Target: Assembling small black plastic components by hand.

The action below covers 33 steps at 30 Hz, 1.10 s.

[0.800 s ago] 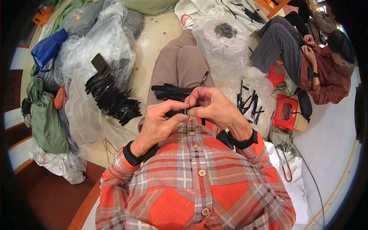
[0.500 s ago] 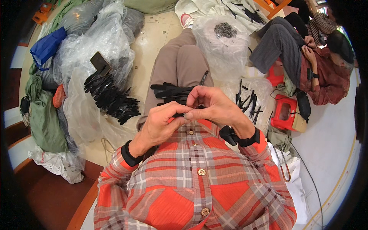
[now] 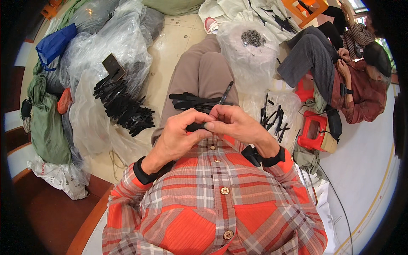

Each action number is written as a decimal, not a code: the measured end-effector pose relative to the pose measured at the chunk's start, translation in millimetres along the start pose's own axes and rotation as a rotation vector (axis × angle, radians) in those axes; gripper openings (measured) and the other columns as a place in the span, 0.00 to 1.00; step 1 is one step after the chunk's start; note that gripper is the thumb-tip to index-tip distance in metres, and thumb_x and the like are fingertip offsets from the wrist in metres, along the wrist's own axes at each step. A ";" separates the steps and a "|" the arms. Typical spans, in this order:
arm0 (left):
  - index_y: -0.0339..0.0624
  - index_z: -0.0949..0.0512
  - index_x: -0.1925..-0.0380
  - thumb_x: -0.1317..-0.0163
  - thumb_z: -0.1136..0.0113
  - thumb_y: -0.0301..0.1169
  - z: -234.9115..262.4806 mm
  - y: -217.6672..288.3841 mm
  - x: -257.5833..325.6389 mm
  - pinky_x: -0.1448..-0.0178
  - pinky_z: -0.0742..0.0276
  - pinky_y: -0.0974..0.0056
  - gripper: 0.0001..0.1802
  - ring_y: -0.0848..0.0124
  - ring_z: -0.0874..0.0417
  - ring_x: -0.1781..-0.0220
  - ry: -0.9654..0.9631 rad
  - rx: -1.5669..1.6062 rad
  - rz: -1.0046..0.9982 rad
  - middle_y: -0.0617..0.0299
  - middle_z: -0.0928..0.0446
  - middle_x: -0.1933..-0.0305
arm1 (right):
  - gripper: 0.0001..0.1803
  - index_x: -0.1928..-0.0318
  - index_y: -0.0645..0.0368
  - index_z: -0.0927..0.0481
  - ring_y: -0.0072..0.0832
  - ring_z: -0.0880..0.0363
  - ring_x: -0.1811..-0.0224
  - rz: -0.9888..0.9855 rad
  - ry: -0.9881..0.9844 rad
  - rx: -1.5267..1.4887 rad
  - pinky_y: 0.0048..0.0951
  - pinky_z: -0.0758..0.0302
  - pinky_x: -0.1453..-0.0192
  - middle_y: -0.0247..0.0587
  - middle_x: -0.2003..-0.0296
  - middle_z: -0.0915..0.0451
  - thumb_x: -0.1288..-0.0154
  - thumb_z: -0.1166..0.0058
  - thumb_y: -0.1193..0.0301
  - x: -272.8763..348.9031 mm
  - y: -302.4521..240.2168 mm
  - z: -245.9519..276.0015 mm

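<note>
In front of my belly both hands meet on a short black strip. My left hand grips one end with fingers curled round it. From the other side, the thumb and fingers of my right hand pinch it; their tips hide part of the strip. A thin dark strip slants up just beyond the right fingers; whether that hand also holds it I cannot tell. Across my thighs lies a small bundle of black strips, just beyond the hands.
A large heap of black strips lies on clear plastic to the left, beside a phone. More strips lie at right, near a red-framed box. Ahead is a plastic bag with small dark pieces. Another person sits at right.
My right fingers have lowered and closed in toward the left hand. More of the black strip shows between the hands. The whole view has shifted slightly.
</note>
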<state>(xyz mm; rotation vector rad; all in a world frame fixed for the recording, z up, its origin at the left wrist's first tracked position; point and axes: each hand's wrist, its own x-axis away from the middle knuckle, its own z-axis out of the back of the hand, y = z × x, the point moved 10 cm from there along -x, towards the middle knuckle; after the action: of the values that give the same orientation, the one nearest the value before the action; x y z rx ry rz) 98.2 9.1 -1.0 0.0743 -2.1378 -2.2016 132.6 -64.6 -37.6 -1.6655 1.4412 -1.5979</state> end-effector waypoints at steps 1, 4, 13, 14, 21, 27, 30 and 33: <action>0.36 0.25 0.61 0.53 0.40 0.20 -0.5 5.9 -0.9 0.62 0.29 0.68 0.16 0.69 0.23 0.63 -0.014 -0.114 -0.055 0.58 0.25 0.65 | 0.12 0.68 0.62 0.28 0.16 0.31 0.75 0.054 0.073 0.097 0.19 0.33 0.72 0.29 0.76 0.29 0.41 0.46 0.66 -2.6 0.2 4.3; 0.35 0.26 0.60 0.51 0.41 0.20 1.3 3.0 -0.9 0.63 0.28 0.71 0.15 0.73 0.23 0.63 0.004 -0.136 -0.047 0.59 0.24 0.64 | 0.11 0.68 0.62 0.28 0.15 0.33 0.75 0.092 0.185 0.158 0.18 0.34 0.72 0.28 0.76 0.29 0.41 0.46 0.66 -2.7 -3.8 13.8; 0.31 0.27 0.62 0.43 0.48 0.20 5.3 -30.2 12.1 0.63 0.24 0.75 0.08 0.78 0.23 0.68 0.068 0.341 0.289 0.61 0.24 0.66 | 0.11 0.67 0.64 0.27 0.14 0.34 0.74 0.031 0.115 0.128 0.19 0.34 0.71 0.28 0.76 0.29 0.44 0.45 0.69 6.4 1.5 14.0; 0.31 0.27 0.62 0.42 0.48 0.21 2.9 -34.1 14.1 0.63 0.24 0.74 0.08 0.77 0.22 0.67 0.046 0.349 0.342 0.60 0.24 0.66 | 0.10 0.67 0.64 0.28 0.14 0.34 0.74 0.047 0.122 0.136 0.19 0.34 0.71 0.29 0.76 0.29 0.44 0.46 0.70 7.0 2.4 14.4; 0.30 0.26 0.64 0.40 0.49 0.25 -3.4 -51.0 13.5 0.60 0.23 0.68 0.08 0.72 0.21 0.66 0.044 0.559 0.524 0.57 0.22 0.65 | 0.08 0.67 0.63 0.29 0.15 0.34 0.74 0.175 0.069 0.368 0.18 0.36 0.72 0.28 0.75 0.30 0.48 0.47 0.76 6.0 -19.6 7.2; 0.33 0.25 0.64 0.40 0.48 0.28 3.7 -42.5 7.1 0.63 0.24 0.72 0.09 0.77 0.22 0.66 0.105 0.399 0.375 0.61 0.23 0.68 | 0.09 0.67 0.63 0.28 0.21 0.30 0.74 0.310 0.277 0.574 0.22 0.33 0.71 0.36 0.76 0.27 0.48 0.45 0.73 1.3 -43.1 23.4; 0.35 0.24 0.64 0.41 0.48 0.29 18.5 -38.8 19.4 0.63 0.26 0.69 0.09 0.76 0.23 0.66 0.228 0.017 0.332 0.61 0.22 0.68 | 0.09 0.65 0.64 0.27 0.37 0.25 0.70 0.509 0.376 0.727 0.31 0.28 0.65 0.46 0.71 0.24 0.47 0.47 0.73 7.8 -51.5 11.0; 0.39 0.23 0.64 0.41 0.49 0.32 22.4 -41.9 11.3 0.56 0.27 0.65 0.10 0.72 0.23 0.63 0.242 -0.249 0.193 0.61 0.22 0.66 | 0.09 0.65 0.63 0.25 0.36 0.24 0.67 0.372 0.288 0.758 0.32 0.28 0.62 0.47 0.70 0.24 0.46 0.48 0.72 -4.2 -26.6 22.3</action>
<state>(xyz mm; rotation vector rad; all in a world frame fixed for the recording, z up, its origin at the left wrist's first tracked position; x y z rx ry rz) 84.3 31.6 -42.0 0.1081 -1.6627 -2.1979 163.6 -58.7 -22.8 -0.7219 0.9783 -1.8727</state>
